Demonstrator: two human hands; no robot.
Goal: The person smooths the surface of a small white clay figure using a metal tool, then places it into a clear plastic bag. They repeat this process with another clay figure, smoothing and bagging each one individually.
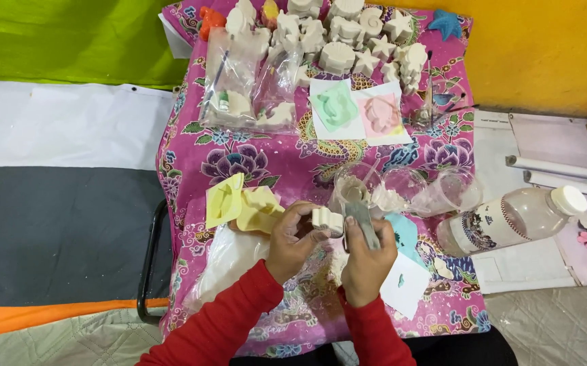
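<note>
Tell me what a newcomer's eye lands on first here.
Probably the bright pink floral cloth covering the table, with rows of white plaster figures along its far edge. Near the centre, the left hand holds a small white cast while the right hand holds a flat metal tool beside it.

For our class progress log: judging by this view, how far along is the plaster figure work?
Done: many white cast figures stand at the table's far end, two more bagged. In hand: the left hand holds a small white cast while the right hand works it with a flat metal tool. Left: only the blue star and orange figure look coloured.
</note>
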